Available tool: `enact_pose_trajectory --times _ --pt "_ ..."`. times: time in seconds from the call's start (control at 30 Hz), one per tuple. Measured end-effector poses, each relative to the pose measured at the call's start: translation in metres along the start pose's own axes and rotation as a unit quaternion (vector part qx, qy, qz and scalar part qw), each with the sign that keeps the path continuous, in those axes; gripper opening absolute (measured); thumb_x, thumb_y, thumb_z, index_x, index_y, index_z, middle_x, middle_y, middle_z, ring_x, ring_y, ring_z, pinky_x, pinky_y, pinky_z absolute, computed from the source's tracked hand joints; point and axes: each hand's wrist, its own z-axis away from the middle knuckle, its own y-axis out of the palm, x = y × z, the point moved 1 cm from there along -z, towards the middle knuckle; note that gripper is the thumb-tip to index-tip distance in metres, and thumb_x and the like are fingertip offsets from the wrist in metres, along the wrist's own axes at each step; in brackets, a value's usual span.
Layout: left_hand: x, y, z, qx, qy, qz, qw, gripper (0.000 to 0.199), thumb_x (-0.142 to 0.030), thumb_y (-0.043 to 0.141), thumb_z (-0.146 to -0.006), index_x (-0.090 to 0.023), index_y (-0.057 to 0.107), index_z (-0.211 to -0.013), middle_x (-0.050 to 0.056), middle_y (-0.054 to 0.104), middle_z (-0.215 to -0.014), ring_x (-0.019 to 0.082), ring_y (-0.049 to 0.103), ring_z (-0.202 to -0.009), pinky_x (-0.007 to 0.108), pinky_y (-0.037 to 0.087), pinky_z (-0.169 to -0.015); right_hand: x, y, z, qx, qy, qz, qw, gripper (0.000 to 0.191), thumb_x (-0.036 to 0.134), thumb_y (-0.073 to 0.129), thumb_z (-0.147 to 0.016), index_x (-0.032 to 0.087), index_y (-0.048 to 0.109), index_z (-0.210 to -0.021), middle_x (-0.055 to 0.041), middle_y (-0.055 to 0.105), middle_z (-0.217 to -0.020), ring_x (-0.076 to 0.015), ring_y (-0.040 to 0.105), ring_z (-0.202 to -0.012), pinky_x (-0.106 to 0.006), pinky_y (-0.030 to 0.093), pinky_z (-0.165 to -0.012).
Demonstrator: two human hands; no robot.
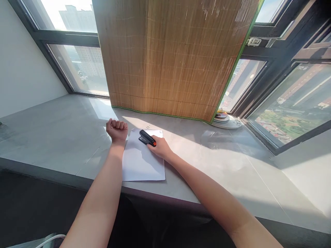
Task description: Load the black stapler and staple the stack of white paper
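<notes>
A black stapler with an orange-red spot at its rear is held in my right hand, the fingers closed round its back end. It lies over the upper part of a sheet of white paper, its nose pointing up and left. Whether more sheets lie under the top one I cannot tell. My left hand is raised beside the paper's upper left corner, curled in a fist with the finger knuckles up. What the fist may hold is hidden.
The paper lies on a grey tiled window ledge with a front edge close to me. A bamboo blind with green edging hangs at the back. Stacked plates stand at the back right, by the windows. Small staple-like bits lie above the paper.
</notes>
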Motion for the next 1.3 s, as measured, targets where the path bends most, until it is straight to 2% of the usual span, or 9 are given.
enact_pose_trajectory --times 0.2,0.4,0.53,0.63,0.73,0.83,0.97,1.2,1.3 --pt "0.002 0.000 -0.001 0.010 -0.013 0.022 1.000 0.062 -0.034 0.055 -0.106 -0.021 0.009 -0.065 -0.007 0.003 -0.057 0.011 0.009 -0.049 0.028 0.025 -0.048 -0.002 0.000 0.004 -0.004 0.001 0.029 1.000 0.018 0.035 0.071 -0.091 0.024 0.069 -0.104 -0.0005 0.068 -0.082 -0.0190 0.061 -0.073 -0.028 0.044 -0.066" --pt "0.002 0.001 0.000 0.008 -0.017 0.023 1.000 0.061 -0.032 0.055 -0.105 -0.022 0.007 -0.067 -0.008 0.003 -0.059 0.012 0.007 -0.050 0.027 0.024 -0.048 -0.002 -0.008 0.014 0.004 0.019 0.034 0.999 0.015 0.036 0.071 -0.091 0.024 0.066 -0.100 0.0002 0.065 -0.081 -0.0187 0.059 -0.073 -0.028 0.044 -0.066" --pt "0.002 0.001 -0.002 0.013 -0.021 0.052 0.998 0.055 -0.028 0.047 -0.106 -0.022 0.008 -0.068 -0.007 0.002 -0.060 0.013 0.005 -0.052 0.028 0.022 -0.048 -0.012 -0.030 0.035 -0.002 0.024 0.034 0.999 0.014 0.037 0.069 -0.090 0.025 0.066 -0.097 0.0011 0.064 -0.080 -0.0190 0.058 -0.074 -0.028 0.044 -0.067" --pt "0.003 -0.002 -0.004 0.000 -0.017 0.063 0.998 0.056 -0.029 0.049 -0.106 -0.023 0.008 -0.069 -0.007 0.001 -0.061 0.013 0.005 -0.052 0.028 0.022 -0.048 -0.027 -0.053 0.056 -0.012 0.016 0.017 1.000 0.012 0.035 0.067 -0.089 0.025 0.067 -0.096 0.0017 0.067 -0.081 -0.0184 0.059 -0.075 -0.029 0.045 -0.069" --pt "0.004 -0.006 -0.007 -0.009 -0.017 0.049 0.999 0.057 -0.032 0.052 -0.106 -0.023 0.008 -0.070 -0.007 0.001 -0.062 0.013 0.006 -0.052 0.028 0.022 -0.049 -0.047 -0.077 0.078 -0.030 0.052 0.029 0.998 0.012 0.035 0.067 -0.088 0.025 0.069 -0.094 0.0014 0.068 -0.081 -0.0193 0.060 -0.075 -0.030 0.044 -0.069" --pt "0.005 -0.007 -0.008 -0.010 -0.024 0.033 0.999 0.055 -0.034 0.047 -0.108 -0.023 0.008 -0.071 -0.007 0.000 -0.063 0.014 0.005 -0.054 0.028 0.022 -0.049 -0.065 -0.101 0.098 -0.052 0.080 0.039 0.995 0.018 0.038 0.065 -0.090 0.025 0.073 -0.099 0.0007 0.069 -0.079 -0.0206 0.060 -0.075 -0.031 0.045 -0.068" --pt "0.008 -0.007 -0.008 -0.007 -0.035 0.020 0.999 0.056 -0.037 0.046 -0.110 -0.023 0.008 -0.071 -0.006 -0.001 -0.063 0.014 0.003 -0.056 0.028 0.022 -0.049 -0.082 -0.123 0.117 -0.050 0.057 0.041 0.996 0.026 0.042 0.066 -0.090 0.024 0.075 -0.107 -0.0008 0.071 -0.082 -0.0211 0.061 -0.074 -0.033 0.048 -0.071" --pt "0.012 -0.003 -0.007 -0.002 -0.065 0.010 0.998 0.056 -0.035 0.043 -0.112 -0.024 0.008 -0.070 -0.006 -0.001 -0.062 0.014 0.004 -0.053 0.028 0.021 -0.047 -0.090 -0.124 0.119 -0.076 0.057 0.056 0.994 0.026 0.043 0.066 -0.090 0.025 0.075 -0.106 -0.0010 0.072 -0.081 -0.0204 0.062 -0.071 -0.033 0.050 -0.071" --pt "0.016 0.002 -0.006 0.017 -0.091 -0.019 0.996 0.056 -0.031 0.046 -0.109 -0.024 0.010 -0.067 -0.007 0.003 -0.058 0.012 0.010 -0.049 0.028 0.023 -0.047 -0.093 -0.124 0.118 -0.078 0.045 0.038 0.995 0.031 0.043 0.069 -0.088 0.025 0.074 -0.113 -0.0015 0.075 -0.089 -0.0210 0.065 -0.077 -0.033 0.051 -0.076"
